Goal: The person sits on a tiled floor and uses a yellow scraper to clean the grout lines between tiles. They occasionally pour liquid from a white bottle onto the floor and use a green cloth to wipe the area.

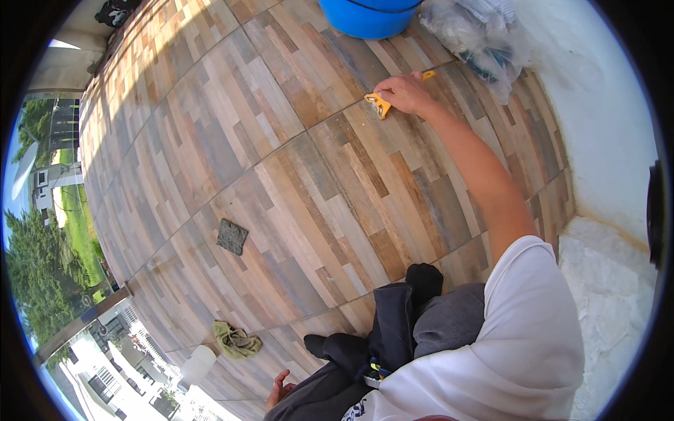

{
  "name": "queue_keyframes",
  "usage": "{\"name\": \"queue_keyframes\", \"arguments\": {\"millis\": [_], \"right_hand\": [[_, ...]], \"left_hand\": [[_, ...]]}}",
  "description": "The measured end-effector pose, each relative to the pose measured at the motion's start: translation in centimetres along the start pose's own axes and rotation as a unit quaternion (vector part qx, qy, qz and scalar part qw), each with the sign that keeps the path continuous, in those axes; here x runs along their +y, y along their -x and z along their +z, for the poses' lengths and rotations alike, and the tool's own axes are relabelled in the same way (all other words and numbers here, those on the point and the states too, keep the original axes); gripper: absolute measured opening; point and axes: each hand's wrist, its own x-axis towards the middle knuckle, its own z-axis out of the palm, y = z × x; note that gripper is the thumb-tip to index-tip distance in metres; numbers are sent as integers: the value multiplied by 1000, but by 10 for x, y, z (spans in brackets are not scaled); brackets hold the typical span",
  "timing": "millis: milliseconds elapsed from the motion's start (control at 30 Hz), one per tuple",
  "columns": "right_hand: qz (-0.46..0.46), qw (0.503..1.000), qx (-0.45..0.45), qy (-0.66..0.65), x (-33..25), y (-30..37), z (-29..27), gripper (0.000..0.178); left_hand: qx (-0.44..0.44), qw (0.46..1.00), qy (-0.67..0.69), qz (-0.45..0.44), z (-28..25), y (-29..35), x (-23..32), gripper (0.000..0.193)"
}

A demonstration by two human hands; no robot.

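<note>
My right hand (404, 93) reaches far out over the wood-look floor tiles (274, 182) and is closed around a yellow scraper (379, 105). The scraper's wide head lies down at the floor close to a tile joint, and its handle end pokes out past the hand. Low in the view, beside my dark trouser leg, is my left hand (279, 389); its fingers are loosely apart with nothing seen in them. A dark grey scouring pad (232, 236) lies on the tiles at centre left. Nearer my left hand sits a crumpled olive cloth (236, 340).
A blue bucket (366, 17) stands beyond my right hand, beside a clear plastic bag (481, 42) with things inside. The white wall (597, 105) bounds the floor on the right. A white cylindrical container (198, 365) is by the cloth, near a railing (84, 319) on the left.
</note>
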Motion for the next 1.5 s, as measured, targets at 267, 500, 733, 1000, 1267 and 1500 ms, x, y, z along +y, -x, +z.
{"name": "queue_keyframes", "arguments": {"millis": [267,500,733,1000,1267,1500], "right_hand": [[-11,1000,0,24,-9,-2,-3,19],[7,999,-12,44,-2,-3,-14,19],[8,998,-2,62,-5,-2,-13,18],[-2,997,-24,69,-26,-2,5,21],[12,999,-22,34,-35,4,7,20],[12,999,19,37,-13,7,6,21]], "left_hand": [[66,994,-84,-26,14,15,22,56],[-99,995,26,1,-40,16,9,62],[12,995,-87,54,6,13,0,69],[-22,988,-119,93,-38,12,5,72],[-9,997,-49,65,20,5,-7,66],[-120,987,-3,107,-55,16,-1,63]]}}
